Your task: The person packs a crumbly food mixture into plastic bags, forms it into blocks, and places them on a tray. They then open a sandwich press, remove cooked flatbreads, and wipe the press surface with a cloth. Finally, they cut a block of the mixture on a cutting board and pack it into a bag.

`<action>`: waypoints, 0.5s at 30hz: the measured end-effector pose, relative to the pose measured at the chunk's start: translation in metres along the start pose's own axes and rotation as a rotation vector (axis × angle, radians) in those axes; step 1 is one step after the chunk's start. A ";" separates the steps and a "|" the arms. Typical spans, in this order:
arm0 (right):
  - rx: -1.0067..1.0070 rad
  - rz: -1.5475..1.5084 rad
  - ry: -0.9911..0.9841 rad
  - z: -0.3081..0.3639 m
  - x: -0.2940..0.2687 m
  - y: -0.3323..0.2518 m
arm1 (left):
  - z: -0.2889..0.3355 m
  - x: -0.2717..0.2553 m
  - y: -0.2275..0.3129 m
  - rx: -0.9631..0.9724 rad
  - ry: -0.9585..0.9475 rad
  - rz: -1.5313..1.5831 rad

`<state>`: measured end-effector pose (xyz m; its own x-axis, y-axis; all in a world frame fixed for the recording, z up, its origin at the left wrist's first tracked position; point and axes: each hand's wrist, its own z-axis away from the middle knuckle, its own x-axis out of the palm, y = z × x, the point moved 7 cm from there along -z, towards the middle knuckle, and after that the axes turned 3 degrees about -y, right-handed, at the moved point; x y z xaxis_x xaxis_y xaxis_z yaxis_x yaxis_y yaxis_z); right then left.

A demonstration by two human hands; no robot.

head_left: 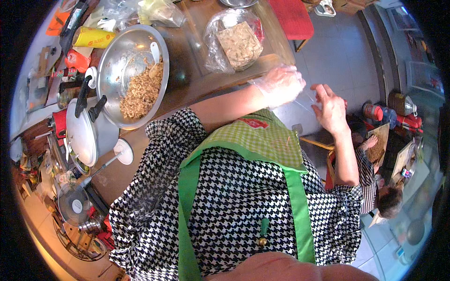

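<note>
My left hand wears a thin clear plastic glove, and its fingers are curled in. Beside it on the right is my bare right hand, fingers bent and spread apart. A faint see-through film shows between the hands; which fingers touch it is hard to make out. Beyond my left hand, a stack of flat, speckled beige sheets lies in a clear plastic bag on the wooden table. To the left, a steel bowl holds a brown, crumbly filling with a white spoon in it.
A lidded pot stands near the bowl, with a yellow package and plastic bags behind. A red stool is past the table's right end. At right, another person works at a board, near several bottles.
</note>
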<state>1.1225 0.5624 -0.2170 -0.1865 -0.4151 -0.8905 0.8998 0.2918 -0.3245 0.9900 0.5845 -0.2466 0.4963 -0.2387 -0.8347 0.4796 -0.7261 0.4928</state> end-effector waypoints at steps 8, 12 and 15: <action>-0.064 0.078 -0.094 0.005 0.030 0.014 | -0.002 0.018 -0.022 0.002 0.128 -0.096; -0.007 -0.263 -0.058 0.002 0.019 0.026 | -0.001 0.007 -0.022 -0.005 0.252 -0.016; -0.197 -0.047 0.043 0.004 0.011 0.017 | 0.001 0.005 -0.022 0.055 0.258 -0.015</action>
<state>1.1375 0.5595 -0.2312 -0.2472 -0.3961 -0.8843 0.7959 0.4376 -0.4184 0.9813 0.5992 -0.2620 0.6608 -0.0601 -0.7482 0.4520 -0.7640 0.4605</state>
